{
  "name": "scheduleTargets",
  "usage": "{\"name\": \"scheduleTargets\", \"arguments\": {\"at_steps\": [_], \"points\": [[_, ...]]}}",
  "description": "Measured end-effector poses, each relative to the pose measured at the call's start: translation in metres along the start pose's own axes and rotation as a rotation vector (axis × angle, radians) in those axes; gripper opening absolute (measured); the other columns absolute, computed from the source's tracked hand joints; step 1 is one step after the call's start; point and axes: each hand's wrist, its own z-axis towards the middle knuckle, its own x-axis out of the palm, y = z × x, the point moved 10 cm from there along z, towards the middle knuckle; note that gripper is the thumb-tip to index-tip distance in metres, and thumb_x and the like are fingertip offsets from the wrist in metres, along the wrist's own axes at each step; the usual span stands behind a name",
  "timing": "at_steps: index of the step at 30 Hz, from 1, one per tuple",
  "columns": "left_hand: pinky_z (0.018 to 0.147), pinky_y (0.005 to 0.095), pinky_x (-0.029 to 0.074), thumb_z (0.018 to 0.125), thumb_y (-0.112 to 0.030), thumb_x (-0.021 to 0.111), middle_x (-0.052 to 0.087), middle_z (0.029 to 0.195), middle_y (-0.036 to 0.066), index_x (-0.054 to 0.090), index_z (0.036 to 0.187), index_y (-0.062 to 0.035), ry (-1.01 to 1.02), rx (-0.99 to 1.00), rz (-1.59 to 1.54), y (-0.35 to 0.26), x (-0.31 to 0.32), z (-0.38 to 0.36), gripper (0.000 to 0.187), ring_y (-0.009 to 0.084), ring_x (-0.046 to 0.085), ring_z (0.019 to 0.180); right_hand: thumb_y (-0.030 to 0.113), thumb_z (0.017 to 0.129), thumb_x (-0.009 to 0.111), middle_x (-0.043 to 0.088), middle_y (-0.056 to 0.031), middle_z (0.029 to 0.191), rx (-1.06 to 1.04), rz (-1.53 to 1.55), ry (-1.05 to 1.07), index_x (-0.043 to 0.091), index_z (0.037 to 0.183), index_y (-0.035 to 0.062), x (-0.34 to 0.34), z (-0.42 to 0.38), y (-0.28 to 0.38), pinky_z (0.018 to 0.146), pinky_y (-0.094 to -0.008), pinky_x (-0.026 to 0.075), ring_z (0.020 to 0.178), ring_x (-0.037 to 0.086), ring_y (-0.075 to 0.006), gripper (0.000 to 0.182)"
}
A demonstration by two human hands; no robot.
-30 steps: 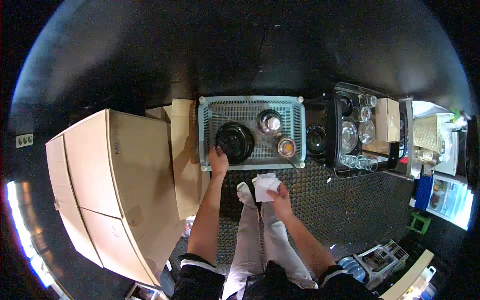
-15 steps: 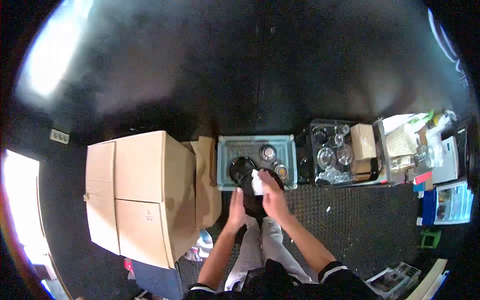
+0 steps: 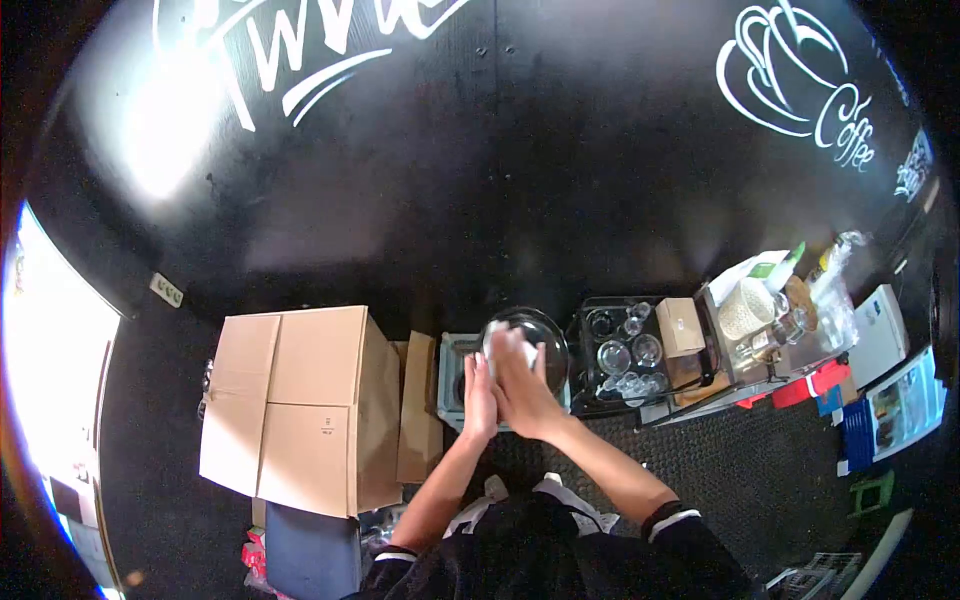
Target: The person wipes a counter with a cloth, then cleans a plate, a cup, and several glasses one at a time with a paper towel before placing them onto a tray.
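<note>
A round, see-through glass plate (image 3: 556, 352) is held up over the pale blue-grey crate (image 3: 447, 385), its shiny rim facing the wall. My left hand (image 3: 480, 402) grips the plate at its near left edge, fingers pointing up. Against the plate's face, my right hand (image 3: 527, 400) presses a white cloth (image 3: 531, 351), part of which shows between the fingers. The two hands are close together, and the right one hides much of the plate. Most of what lies in the crate is covered by the plate and hands.
Left of the crate stands a large cardboard box (image 3: 310, 400). On the right, a black tray (image 3: 590, 405) holds several glasses and a small carton (image 3: 681, 327). Beyond it, a shelf carries a woven basket (image 3: 747, 309) and plastic wrapping. A black wall with white lettering rises behind.
My view has tilted up, bringing the wall lettering in. The plate has been raised and turned more upright, away from my legs. My right hand has moved across it with the cloth, closer to my left.
</note>
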Motion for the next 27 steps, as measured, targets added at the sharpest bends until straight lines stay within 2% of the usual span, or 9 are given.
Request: {"name": "scheduleTargets", "arguments": {"at_steps": [2,6,14,16,19,22,24,26,27], "points": [[0.099,0.0349,0.028,0.090,-0.046,0.036,0.025,0.137,0.013,0.004,0.138,-0.0069,0.004,0.015,-0.019,-0.011,0.002,0.003,0.070,0.0225,0.030,0.123,0.033,0.085,0.042,0.001,-0.0181,0.143,-0.133,-0.102,0.055,0.013,0.136,0.0019,-0.019,-0.009,0.016,0.100,-0.0583,0.004,0.131,0.001,-0.0383,0.067],[0.095,0.0374,0.033,0.089,-0.046,0.038,0.034,0.131,0.009,0.016,0.136,-0.0089,0.129,0.022,-0.259,-0.017,0.027,0.005,0.063,0.0215,0.038,0.117,0.033,0.086,0.045,0.009,-0.0157,0.143,-0.080,-0.182,0.005,0.024,0.135,0.0077,-0.069,-0.029,0.000,0.100,-0.0586,0.008,0.131,0.007,-0.0363,0.059],[0.087,0.0342,0.042,0.090,-0.044,0.037,0.047,0.118,0.008,0.034,0.125,-0.0080,0.174,0.082,-0.317,-0.014,0.062,-0.001,0.050,0.0202,0.049,0.105,0.038,0.084,0.049,0.021,-0.0181,0.139,-0.304,-0.041,-0.027,0.022,0.131,-0.0044,-0.090,-0.063,-0.002,0.103,-0.0459,0.019,0.129,0.021,-0.0313,0.069],[0.092,0.0324,0.037,0.089,-0.046,0.039,0.041,0.125,0.007,0.028,0.130,-0.0084,0.314,0.073,-0.298,-0.011,0.083,-0.007,0.057,0.0207,0.042,0.113,0.039,0.083,0.049,0.019,-0.0199,0.139,-0.132,-0.118,-0.066,0.021,0.132,-0.0043,-0.103,-0.053,-0.031,0.103,-0.0464,0.018,0.129,0.019,-0.0321,0.071],[0.101,0.0321,0.022,0.090,-0.046,0.037,0.019,0.139,0.008,0.005,0.138,-0.0061,0.117,0.049,-0.082,0.004,0.093,-0.018,0.071,0.0183,0.024,0.125,0.034,0.085,0.046,0.016,-0.0223,0.139,-0.179,0.052,-0.133,0.020,0.132,-0.0052,-0.116,-0.033,-0.023,0.104,-0.0452,0.015,0.130,0.015,-0.0335,0.066],[0.098,0.0341,0.030,0.090,-0.046,0.037,0.026,0.135,0.010,0.005,0.137,-0.0058,0.100,0.046,-0.131,-0.009,0.081,-0.004,0.070,0.0202,0.034,0.119,0.029,0.089,0.035,0.021,-0.0201,0.139,-0.311,0.309,0.032,0.024,0.132,-0.0028,-0.098,-0.050,0.002,0.106,-0.0406,0.012,0.131,0.012,-0.0306,0.054],[0.087,0.0325,0.043,0.090,-0.045,0.037,0.040,0.123,0.009,0.015,0.136,-0.0096,0.201,0.027,-0.255,-0.012,0.081,-0.002,0.062,0.0208,0.049,0.105,0.023,0.090,0.037,0.030,-0.0205,0.134,-0.305,0.533,0.101,0.035,0.127,-0.0006,-0.095,-0.060,-0.004,0.103,-0.0408,0.023,0.127,0.027,-0.0322,0.044],[0.077,0.0346,0.047,0.088,-0.049,0.036,0.056,0.101,0.009,0.048,0.112,-0.0073,0.110,0.095,-0.268,-0.013,0.074,-0.002,0.049,0.0207,0.056,0.088,0.008,0.086,0.044,0.039,-0.0190,0.128,-0.204,0.683,-0.032,0.046,0.118,0.0021,-0.113,-0.052,-0.023,0.093,-0.0361,0.039,0.114,0.045,-0.0318,0.032],[0.077,0.0346,0.047,0.088,-0.049,0.036,0.056,0.101,0.009,0.048,0.112,-0.0073,0.106,0.094,-0.268,-0.013,0.076,-0.002,0.049,0.0207,0.056,0.088,-0.008,0.078,0.048,0.047,-0.0161,0.121,-0.222,0.740,-0.194,0.051,0.110,0.0027,-0.126,-0.049,-0.030,0.081,-0.0298,0.048,0.102,0.056,-0.0283,0.033]]}}
